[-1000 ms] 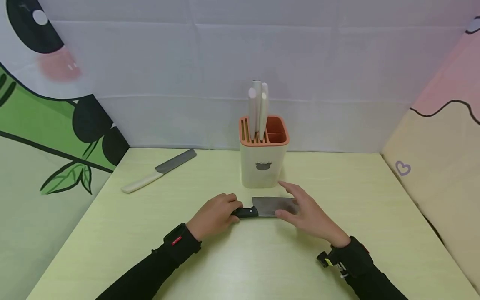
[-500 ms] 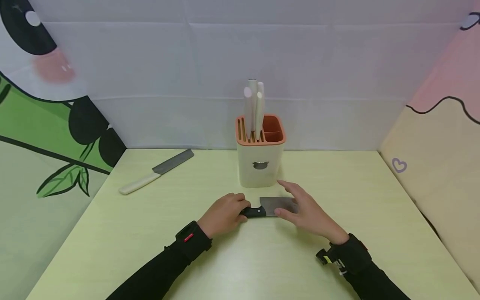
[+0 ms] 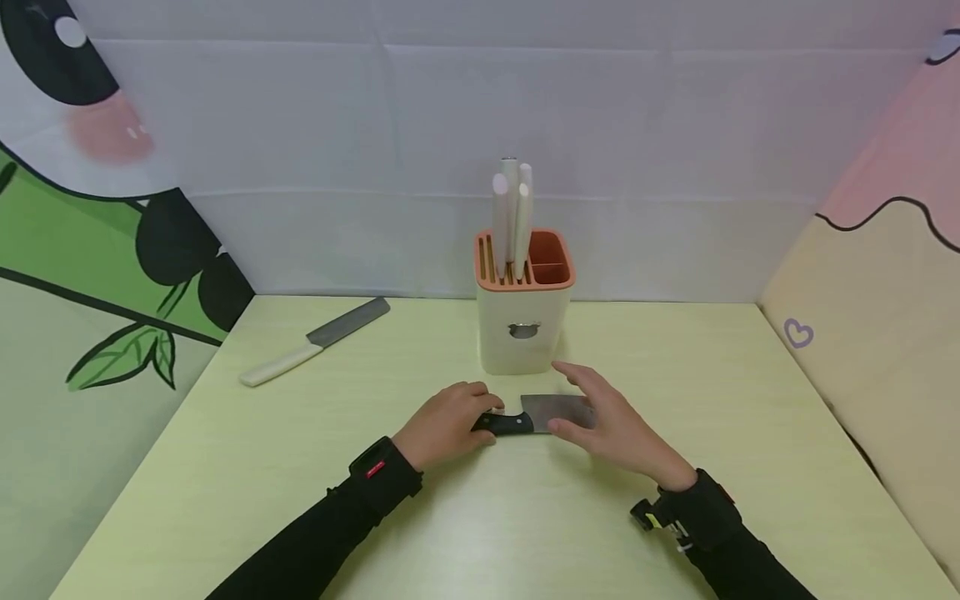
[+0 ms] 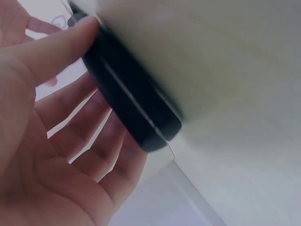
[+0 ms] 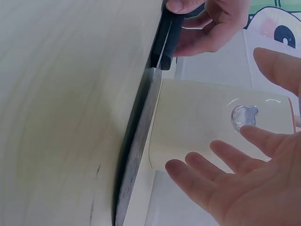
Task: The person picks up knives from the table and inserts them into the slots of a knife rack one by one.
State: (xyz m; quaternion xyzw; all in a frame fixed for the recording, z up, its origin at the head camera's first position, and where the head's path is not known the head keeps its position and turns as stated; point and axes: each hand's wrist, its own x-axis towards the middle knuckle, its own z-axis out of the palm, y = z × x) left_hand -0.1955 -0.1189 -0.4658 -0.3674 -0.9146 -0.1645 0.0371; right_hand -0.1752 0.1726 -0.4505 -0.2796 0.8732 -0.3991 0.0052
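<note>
A cleaver with a black handle [image 3: 506,423] and grey blade [image 3: 551,412] lies across the table in front of the knife holder [image 3: 521,337]. My left hand [image 3: 447,427] pinches the handle, with the thumb on the near side and fingers on the far side; in the left wrist view the handle [image 4: 131,94] shows between them. My right hand [image 3: 622,429] is open at the blade's right end, hiding its tip in the head view. In the right wrist view, its spread fingers stand apart from the blade [image 5: 136,172].
Several white-handled tools [image 3: 501,221] stand in the holder's slots, under its orange top [image 3: 550,250]. A white-handled knife [image 3: 348,323] lies at the table's back left. Printed cloth walls [image 3: 420,125] enclose the back and sides.
The left hand and the cleaver have shifted a little to the right, bringing the blade closer in under the right hand, which has hardly moved.
</note>
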